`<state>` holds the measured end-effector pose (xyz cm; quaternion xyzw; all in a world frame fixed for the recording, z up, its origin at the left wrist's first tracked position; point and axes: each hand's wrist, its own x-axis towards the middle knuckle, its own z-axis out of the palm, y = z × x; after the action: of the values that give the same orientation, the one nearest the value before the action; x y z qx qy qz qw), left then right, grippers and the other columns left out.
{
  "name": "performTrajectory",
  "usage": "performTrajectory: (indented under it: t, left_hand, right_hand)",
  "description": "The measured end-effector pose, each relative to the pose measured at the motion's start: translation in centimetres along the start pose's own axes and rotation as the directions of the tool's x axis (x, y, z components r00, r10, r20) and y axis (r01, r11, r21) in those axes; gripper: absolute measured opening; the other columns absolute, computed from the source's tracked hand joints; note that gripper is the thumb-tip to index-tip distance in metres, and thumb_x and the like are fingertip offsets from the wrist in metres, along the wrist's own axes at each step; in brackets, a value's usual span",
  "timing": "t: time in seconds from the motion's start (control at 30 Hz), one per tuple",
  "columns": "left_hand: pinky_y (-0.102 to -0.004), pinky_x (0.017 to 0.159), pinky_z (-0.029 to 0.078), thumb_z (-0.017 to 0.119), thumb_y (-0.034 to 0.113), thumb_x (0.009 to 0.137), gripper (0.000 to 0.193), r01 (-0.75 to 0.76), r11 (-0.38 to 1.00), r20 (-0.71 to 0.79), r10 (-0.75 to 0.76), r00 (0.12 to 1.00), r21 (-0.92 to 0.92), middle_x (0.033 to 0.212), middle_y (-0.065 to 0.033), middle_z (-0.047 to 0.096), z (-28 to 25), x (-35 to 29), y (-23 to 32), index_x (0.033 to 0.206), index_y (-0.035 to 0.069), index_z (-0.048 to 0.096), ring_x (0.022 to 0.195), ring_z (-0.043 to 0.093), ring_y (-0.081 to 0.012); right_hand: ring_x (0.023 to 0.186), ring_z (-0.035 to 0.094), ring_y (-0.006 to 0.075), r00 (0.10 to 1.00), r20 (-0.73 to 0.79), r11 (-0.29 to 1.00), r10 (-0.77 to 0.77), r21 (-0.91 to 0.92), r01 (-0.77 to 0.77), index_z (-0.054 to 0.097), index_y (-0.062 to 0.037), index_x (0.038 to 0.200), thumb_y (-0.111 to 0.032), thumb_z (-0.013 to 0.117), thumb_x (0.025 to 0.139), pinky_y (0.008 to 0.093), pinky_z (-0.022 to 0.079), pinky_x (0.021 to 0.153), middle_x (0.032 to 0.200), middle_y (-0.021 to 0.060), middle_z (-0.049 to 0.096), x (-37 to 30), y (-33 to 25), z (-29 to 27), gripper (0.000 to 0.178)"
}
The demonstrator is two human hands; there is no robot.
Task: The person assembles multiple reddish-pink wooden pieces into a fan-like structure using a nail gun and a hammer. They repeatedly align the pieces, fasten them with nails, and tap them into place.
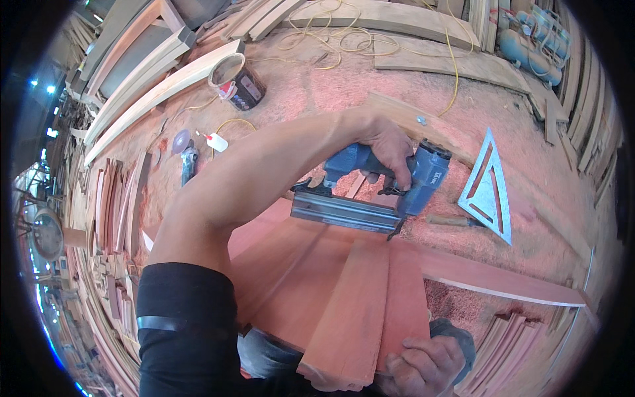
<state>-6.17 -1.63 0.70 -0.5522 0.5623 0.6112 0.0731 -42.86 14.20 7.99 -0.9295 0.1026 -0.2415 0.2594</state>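
My left hand (391, 151) grips a blue pneumatic nail gun (426, 178) by its handle, with my bent left forearm reaching across from the left. The gun's silver magazine lies over the far end of several reddish wooden boards (347, 308), and its nose is at or very near the wood. These boards fan toward me and rest over my lap. At the near right corner my right hand (426, 364) has its fingers curled round a board's edge. One long, narrow board (503, 279) extends to the right from under the gun's nose.
A metal set square (504, 205) lies on the sawdust-covered ground, partly over a wooden-handled tool (450, 220). Further left are a dark bucket (248, 92), a white bottle (217, 142) and a blue power tool (189, 165). Stacked timber, a yellow hose (451, 66) and a compressor (529, 53) stand behind.
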Motion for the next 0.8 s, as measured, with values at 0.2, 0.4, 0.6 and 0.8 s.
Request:
performTrajectory:
  t: [0.2, 0.4, 0.6, 0.8]
  left_hand:
    - [-0.0316, 0.059, 0.055, 0.080, 0.041, 0.090, 0.039, 0.001, 0.998, 0.014, -0.001, 1.000, 0.060, 0.088, -0.0073, 0.077, 0.4, -1.5, 1.4, 0.100, 0.004, 0.080, 0.069, 0.070, -0.0167]
    - [-0.0323, 0.060, 0.055, 0.081, 0.045, 0.093, 0.046, -0.047, 0.996, -0.090, 0.054, 0.994, 0.072, 0.086, -0.0086, 0.075, 1.1, -9.4, 4.5, 0.103, 0.000, 0.078, 0.069, 0.069, -0.0157]
    - [-0.0314, 0.055, 0.052, 0.084, 0.045, 0.092, 0.053, -0.117, 0.991, -0.060, 0.121, 0.991, 0.064, 0.079, -0.0083, 0.072, 2.4, -16.9, 8.6, 0.107, -0.006, 0.075, 0.064, 0.068, -0.0150]
    - [-0.0324, 0.049, 0.049, 0.085, 0.045, 0.092, 0.054, -0.098, 0.991, -0.092, 0.106, 0.990, 0.089, 0.072, -0.0077, 0.069, 4.1, -19.4, 9.7, 0.106, -0.006, 0.076, 0.058, 0.065, -0.0149]
  right_hand:
    - [0.092, 0.072, 0.0296, 1.000, 0.013, 0.999, -0.004, -0.040, 0.005, 0.067, -0.0065, 0.104, -0.025, 0.082, 0.085, 0.0461, 0.053, 0.075, 0.094, 0.0088, 0.069, -0.3, 0.1, 0.5, 0.030]
    - [0.078, 0.068, 0.0241, 0.998, -0.063, 0.992, -0.009, -0.126, 0.001, 0.065, -0.0124, 0.086, -0.031, 0.092, 0.066, 0.0404, 0.048, 0.069, 0.081, 0.0024, 0.063, -0.8, 0.1, 1.6, 0.039]
    - [0.078, 0.068, 0.0236, 0.996, -0.085, 0.994, 0.000, -0.111, -0.010, 0.067, -0.0124, 0.091, -0.031, 0.089, 0.067, 0.0404, 0.047, 0.069, 0.085, 0.0020, 0.063, -1.0, 0.1, 1.7, 0.038]
    - [0.079, 0.067, 0.0246, 0.995, -0.101, 0.993, 0.004, -0.121, -0.016, 0.065, -0.0125, 0.089, -0.029, 0.089, 0.066, 0.0410, 0.047, 0.071, 0.084, 0.0026, 0.063, -1.0, 0.1, 2.1, 0.038]
